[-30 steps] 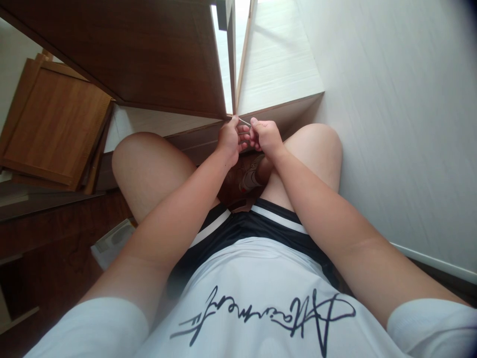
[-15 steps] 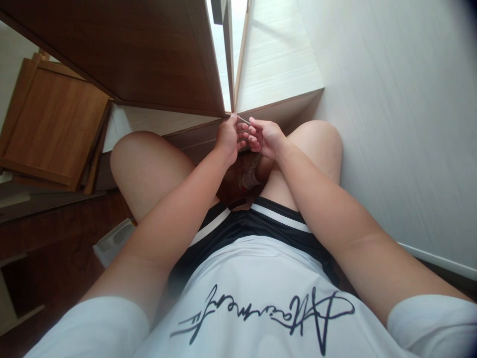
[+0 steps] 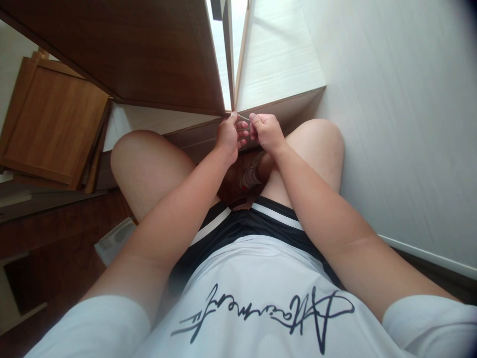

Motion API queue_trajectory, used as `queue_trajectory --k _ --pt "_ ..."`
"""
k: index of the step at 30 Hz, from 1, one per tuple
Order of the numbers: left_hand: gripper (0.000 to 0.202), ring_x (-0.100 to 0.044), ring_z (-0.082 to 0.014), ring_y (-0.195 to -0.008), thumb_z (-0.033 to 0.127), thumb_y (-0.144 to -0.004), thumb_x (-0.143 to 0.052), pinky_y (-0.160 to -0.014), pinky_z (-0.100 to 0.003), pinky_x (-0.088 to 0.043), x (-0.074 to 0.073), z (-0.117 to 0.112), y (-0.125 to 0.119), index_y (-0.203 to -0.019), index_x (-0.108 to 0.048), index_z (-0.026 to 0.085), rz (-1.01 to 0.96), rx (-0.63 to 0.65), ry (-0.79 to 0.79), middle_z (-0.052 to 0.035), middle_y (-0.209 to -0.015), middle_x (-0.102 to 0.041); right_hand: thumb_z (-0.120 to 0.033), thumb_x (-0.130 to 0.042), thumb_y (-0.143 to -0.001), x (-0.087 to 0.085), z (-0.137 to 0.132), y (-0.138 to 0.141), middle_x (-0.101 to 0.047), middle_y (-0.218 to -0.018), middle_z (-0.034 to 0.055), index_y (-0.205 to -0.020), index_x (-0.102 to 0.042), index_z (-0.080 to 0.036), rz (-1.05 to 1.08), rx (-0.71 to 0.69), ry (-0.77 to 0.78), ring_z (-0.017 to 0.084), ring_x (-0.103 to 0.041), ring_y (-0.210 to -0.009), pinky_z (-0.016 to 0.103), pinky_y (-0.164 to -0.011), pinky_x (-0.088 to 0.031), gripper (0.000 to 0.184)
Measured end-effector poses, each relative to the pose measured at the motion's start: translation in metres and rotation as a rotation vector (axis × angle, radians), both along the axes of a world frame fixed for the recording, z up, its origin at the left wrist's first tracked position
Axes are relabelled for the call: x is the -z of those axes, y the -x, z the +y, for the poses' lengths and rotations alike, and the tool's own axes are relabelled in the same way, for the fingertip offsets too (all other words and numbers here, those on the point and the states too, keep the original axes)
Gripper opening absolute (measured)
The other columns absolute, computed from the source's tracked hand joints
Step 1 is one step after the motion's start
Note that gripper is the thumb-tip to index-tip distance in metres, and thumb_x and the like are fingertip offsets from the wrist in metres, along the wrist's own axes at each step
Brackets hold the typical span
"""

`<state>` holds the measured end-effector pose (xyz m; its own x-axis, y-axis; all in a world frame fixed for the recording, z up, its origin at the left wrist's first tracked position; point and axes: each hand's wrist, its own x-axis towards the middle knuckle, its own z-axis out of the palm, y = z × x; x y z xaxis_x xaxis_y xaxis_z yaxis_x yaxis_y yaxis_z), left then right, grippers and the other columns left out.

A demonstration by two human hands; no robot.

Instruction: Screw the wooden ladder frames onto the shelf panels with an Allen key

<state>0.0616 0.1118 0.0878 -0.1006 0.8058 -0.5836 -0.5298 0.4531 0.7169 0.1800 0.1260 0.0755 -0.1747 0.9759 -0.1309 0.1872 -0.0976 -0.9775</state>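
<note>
- Head view shows the left hand [image 3: 228, 136] and the right hand [image 3: 265, 132] meeting close together at the bottom corner of a brown cabinet door [image 3: 149, 54], just where it hangs beside a white side panel [image 3: 278, 59].
- Between the two hands lies a thin pale pin [image 3: 244, 118], a slim rod whose kind I cannot tell; its long axis runs nearly level, from the left fingertips across to the right ones, sloping slightly down to the right.
- Left hand: fingers curled, thumb and forefinger pinching the pin's left end right against the door's lower corner.
- Right hand: clenched loosely, its fingertips nipping the pin's right end.
- Both hands are equally near the pin; the left one is the nearer to the door edge, the right one to the white panel.
- More brown boards [image 3: 55, 124] lean well apart on the left.
</note>
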Motion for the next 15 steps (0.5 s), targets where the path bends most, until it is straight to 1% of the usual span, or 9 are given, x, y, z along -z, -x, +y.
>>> queue_trajectory --k 4,7,9,12,15 --pt "0.028 -0.052 -0.0076 -0.040 0.043 -0.090 -0.053 -0.041 -0.022 -0.036 -0.0002 -0.0003 0.0000 -0.071 -0.053 0.022 -0.016 -0.020 -0.005 0.0050 -0.054 -0.060 -0.052 -0.056 -0.091 -0.0020 -0.0010 -0.0030 -0.054 -0.050 -0.0008 -0.058 -0.051 -0.020 -0.082 0.006 -0.074 0.012 -0.052 -0.051 0.024 -0.051 -0.041 0.045" --pt "0.029 -0.051 -0.0073 -0.039 0.044 -0.090 -0.054 -0.042 -0.022 -0.036 -0.0007 -0.0002 -0.0003 -0.071 -0.053 0.022 -0.032 -0.026 0.000 0.0051 -0.054 -0.060 -0.051 -0.057 -0.090 -0.0024 -0.0024 -0.0012 -0.053 -0.049 -0.0009 -0.058 -0.051 -0.020 -0.044 0.013 -0.045 0.011 -0.052 -0.050 0.023 -0.050 -0.041 0.045" --pt "0.030 -0.051 -0.0071 -0.039 0.045 -0.089 -0.055 -0.042 -0.021 -0.036 -0.0010 0.0000 -0.0005 -0.071 -0.053 0.022 -0.044 -0.029 0.009 0.0050 -0.053 -0.059 -0.053 -0.055 -0.091 -0.0022 -0.0033 0.0018 -0.051 -0.046 -0.0017 -0.058 -0.050 -0.020 0.030 0.013 0.040 0.010 -0.047 -0.043 0.022 -0.044 -0.038 0.047" --pt "0.032 -0.051 -0.0072 -0.038 0.048 -0.089 -0.055 -0.041 -0.021 -0.036 -0.0012 0.0003 -0.0006 -0.071 -0.053 0.022 -0.048 -0.024 0.017 0.0044 -0.053 -0.060 -0.057 -0.052 -0.090 -0.0030 -0.0034 0.0049 -0.048 -0.042 -0.0024 -0.058 -0.048 -0.020 0.186 -0.002 0.230 0.008 -0.041 -0.036 0.020 -0.035 -0.030 0.049" --pt "0.031 -0.052 -0.0077 -0.039 0.049 -0.090 -0.053 -0.040 -0.020 -0.036 -0.0015 0.0002 -0.0002 -0.075 -0.056 0.021 -0.042 -0.007 0.007 0.0037 -0.053 -0.060 -0.059 -0.054 -0.088 -0.0054 -0.0020 0.0043 -0.048 -0.042 -0.0020 -0.058 -0.046 -0.020 0.343 -0.041 0.420 0.008 -0.040 -0.034 0.019 -0.031 -0.026 0.050"
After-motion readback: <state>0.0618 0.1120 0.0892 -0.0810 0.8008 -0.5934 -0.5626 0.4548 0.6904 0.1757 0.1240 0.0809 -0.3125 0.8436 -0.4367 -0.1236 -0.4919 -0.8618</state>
